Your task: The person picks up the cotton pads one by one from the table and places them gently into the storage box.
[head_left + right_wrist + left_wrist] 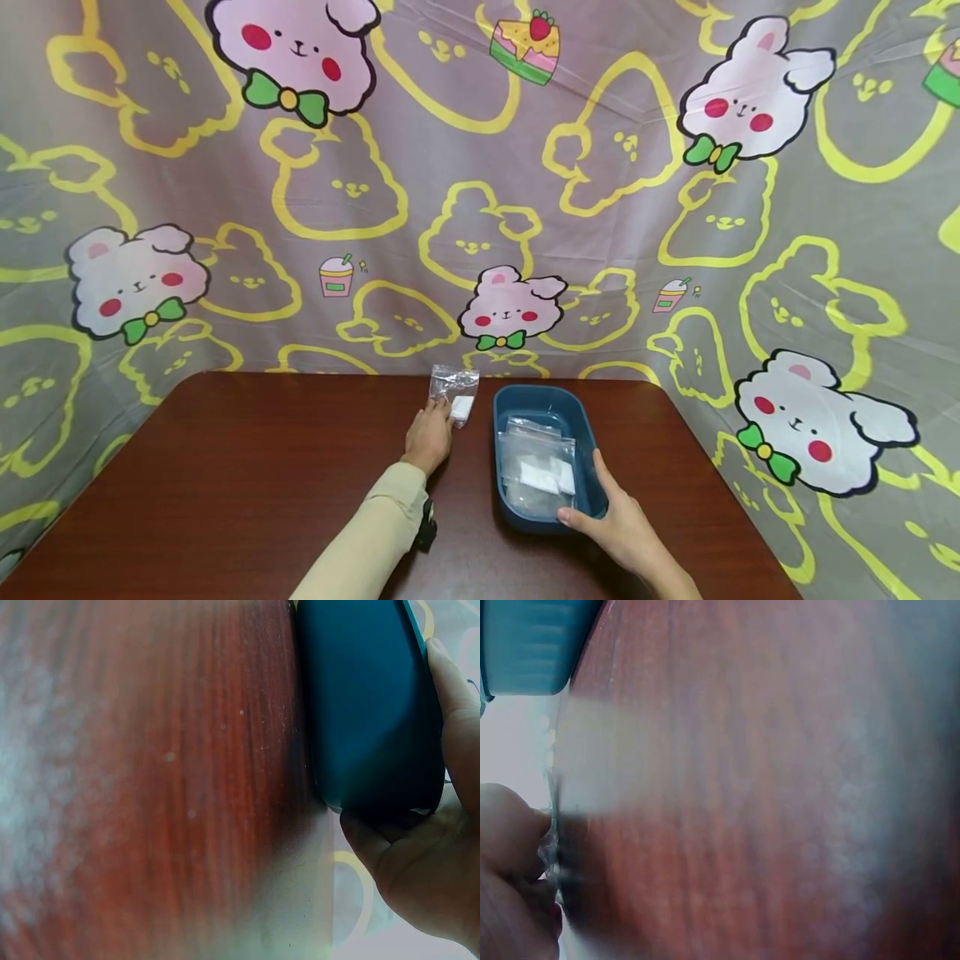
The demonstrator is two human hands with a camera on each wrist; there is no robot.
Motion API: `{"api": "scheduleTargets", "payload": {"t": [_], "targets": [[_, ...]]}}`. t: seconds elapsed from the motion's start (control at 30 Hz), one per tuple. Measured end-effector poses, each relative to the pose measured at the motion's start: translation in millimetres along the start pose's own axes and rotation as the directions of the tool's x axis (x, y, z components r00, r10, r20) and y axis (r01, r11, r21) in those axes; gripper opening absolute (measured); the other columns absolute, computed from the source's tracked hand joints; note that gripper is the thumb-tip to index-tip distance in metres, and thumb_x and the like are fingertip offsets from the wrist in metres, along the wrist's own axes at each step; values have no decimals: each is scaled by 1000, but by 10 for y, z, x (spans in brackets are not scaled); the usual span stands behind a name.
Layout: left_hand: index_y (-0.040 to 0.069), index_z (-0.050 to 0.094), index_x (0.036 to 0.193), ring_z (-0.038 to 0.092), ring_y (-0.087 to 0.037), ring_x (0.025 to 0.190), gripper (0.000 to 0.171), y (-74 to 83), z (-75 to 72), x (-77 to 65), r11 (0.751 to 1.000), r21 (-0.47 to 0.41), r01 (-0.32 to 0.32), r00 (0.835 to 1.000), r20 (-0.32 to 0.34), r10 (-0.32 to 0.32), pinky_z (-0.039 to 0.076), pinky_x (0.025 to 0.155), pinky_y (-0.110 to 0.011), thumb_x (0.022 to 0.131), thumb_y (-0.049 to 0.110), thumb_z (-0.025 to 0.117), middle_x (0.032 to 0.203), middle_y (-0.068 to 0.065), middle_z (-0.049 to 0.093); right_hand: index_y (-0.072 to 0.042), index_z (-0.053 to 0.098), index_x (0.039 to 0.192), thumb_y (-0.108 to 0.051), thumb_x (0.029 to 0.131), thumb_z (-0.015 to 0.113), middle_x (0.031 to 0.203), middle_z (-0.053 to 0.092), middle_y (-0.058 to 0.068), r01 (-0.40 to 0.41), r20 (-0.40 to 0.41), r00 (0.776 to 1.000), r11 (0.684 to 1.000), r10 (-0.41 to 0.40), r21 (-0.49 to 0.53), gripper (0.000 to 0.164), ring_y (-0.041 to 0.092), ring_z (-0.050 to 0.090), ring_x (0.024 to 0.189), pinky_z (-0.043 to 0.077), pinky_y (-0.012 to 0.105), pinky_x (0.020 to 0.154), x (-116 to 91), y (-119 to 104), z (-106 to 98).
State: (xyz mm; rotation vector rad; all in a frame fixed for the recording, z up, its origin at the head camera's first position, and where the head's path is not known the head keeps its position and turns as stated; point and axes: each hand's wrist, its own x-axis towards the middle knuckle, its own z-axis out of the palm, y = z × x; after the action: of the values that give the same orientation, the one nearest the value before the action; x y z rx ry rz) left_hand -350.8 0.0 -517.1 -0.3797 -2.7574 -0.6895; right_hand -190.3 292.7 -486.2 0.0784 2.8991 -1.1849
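My left hand (431, 437) is near the far edge of the table, its fingers at the left side of a clear zip-lock bag (454, 380) with a white packet (462, 407) inside. In the left wrist view the fingers (510, 832) pinch crinkled clear plastic just above the tabletop; part of the grip is hidden. My right hand (626, 525) grips the near right corner of a blue plastic bin (547, 398), thumb at the near rim and fingers along the right side. Inside the bin lie several zip-lock bags (517, 450) with white contents, overlapping.
The bin stands on a dark reddish-brown wooden table (247, 475), right of the middle. A grey curtain (630, 242) with cartoon rabbits and yellow outlines hangs behind the table and along its sides. A dark band (426, 527) sits on the left wrist.
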Motion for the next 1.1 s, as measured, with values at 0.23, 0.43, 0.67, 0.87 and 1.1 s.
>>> {"api": "scheduleTargets", "payload": {"t": [0.23,0.43,0.67,0.87,1.1], "targets": [[0,67,127,53,-42,129,31,-8,4,-23,999,-35,29,999,-21,-30,40,109,-49,100,10,58,137,-19,60,-6,14,161,-53,78,82,156,34,28,5,0,1000,1000,-5,6,118,46,46,133,39,64,104,-2,-1,1],[1,67,127,53,-42,128,30,-24,15,-28,998,-49,33,999,-29,-34,41,109,-49,100,10,57,136,-18,61,-6,14,161,-53,78,83,156,34,27,10,-3,1000,1000,-10,6,118,45,46,134,39,63,105,-2,7,0],[2,69,125,54,-41,128,28,-49,4,-33,993,-115,28,997,-62,-36,41,109,-51,99,10,59,133,-19,63,-6,14,161,-53,78,83,155,35,28,1,0,1000,1000,-1,10,118,45,46,133,39,64,105,0,11,-2],[4,70,124,55,-38,129,27,-68,-36,-51,981,-188,37,995,-85,-53,38,111,-48,100,10,58,132,-17,64,-6,14,161,-53,78,83,155,35,28,8,-3,1000,1000,-8,13,117,45,46,133,40,63,104,-6,2,-6],[6,66,133,55,-36,128,33,-46,-121,-109,963,-260,65,991,-98,-93,45,104,-52,102,14,58,137,-16,61,-6,14,161,-53,78,82,156,33,27,8,-2,1000,1000,-8,12,118,46,45,134,40,63,104,-14,2,-5]]}}
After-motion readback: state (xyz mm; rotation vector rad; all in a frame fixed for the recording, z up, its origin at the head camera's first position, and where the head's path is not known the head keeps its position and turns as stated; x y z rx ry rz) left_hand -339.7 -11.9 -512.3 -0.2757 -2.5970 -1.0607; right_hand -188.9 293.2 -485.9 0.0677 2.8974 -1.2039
